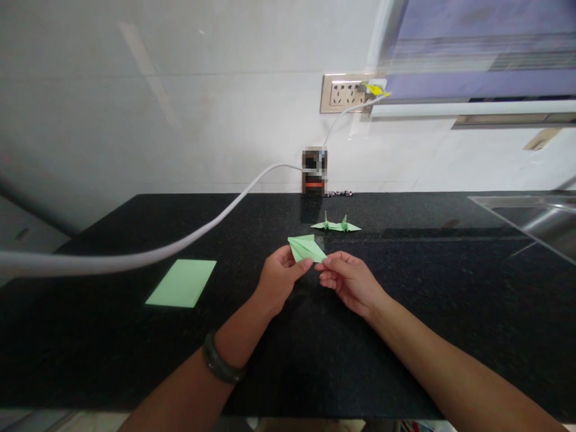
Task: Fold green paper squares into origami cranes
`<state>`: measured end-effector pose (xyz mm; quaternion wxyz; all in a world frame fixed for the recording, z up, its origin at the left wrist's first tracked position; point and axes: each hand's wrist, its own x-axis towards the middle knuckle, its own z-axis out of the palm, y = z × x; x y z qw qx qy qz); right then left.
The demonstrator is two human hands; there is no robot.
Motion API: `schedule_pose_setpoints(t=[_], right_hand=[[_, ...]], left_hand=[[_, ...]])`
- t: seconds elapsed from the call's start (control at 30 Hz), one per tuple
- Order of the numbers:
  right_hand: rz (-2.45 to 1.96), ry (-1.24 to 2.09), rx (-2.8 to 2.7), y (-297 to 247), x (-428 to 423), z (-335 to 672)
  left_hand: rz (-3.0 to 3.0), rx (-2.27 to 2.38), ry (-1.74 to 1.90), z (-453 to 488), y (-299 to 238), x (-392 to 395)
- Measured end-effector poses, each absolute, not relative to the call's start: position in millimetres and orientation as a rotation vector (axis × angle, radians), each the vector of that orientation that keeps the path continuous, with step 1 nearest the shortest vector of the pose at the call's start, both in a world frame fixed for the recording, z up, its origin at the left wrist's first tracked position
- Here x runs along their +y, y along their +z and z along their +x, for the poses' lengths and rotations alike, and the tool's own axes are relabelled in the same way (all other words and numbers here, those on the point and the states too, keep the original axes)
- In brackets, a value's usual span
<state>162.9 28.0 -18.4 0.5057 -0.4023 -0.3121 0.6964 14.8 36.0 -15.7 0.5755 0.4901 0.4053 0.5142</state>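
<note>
Between my two hands is a folded piece of light green origami paper [306,247], held just above the dark countertop [252,360]. My left hand [281,273] grips its left and lower side, thumb on top and fingers beneath. With thumb and fingertips, my right hand [348,279] pinches the pointed right corner. Just beyond the paper stand two small green folded paper cranes [336,225], side by side. To the left lies a stack or sheet of flat green square paper [182,283]. The undersides of the left fingers are hidden by the folded paper.
A white cable [216,222] arches across the left foreground to a pixelated dark device [314,171] against the wall. Behind it is a wall socket panel [344,94] with a plug. A metal sink [540,219] is set into the right end. A beaded string [339,193] lies by the device.
</note>
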Motion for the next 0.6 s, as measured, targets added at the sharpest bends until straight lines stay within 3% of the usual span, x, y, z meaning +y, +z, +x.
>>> schedule_pose_setpoints(t=[0.17,0.37,0.43,0.6], right_hand=[[-0.873,1.874,-0.716,-18.6,19.1,156.3],[-0.958,1.834,-0.905,-19.3,15.4,153.3],[-1.026,1.714,-1.05,-19.1,15.2,152.9],[-1.133,1.026,-1.235,-15.8,19.4,158.2]], left_hand=[[1.115,0.955,1.165,12.4,-12.5,34.0],[1.09,1.025,1.19,10.4,-10.6,34.6],[1.102,1.023,1.191,10.5,-10.3,34.6],[1.112,1.003,1.046,11.7,-11.0,33.1]])
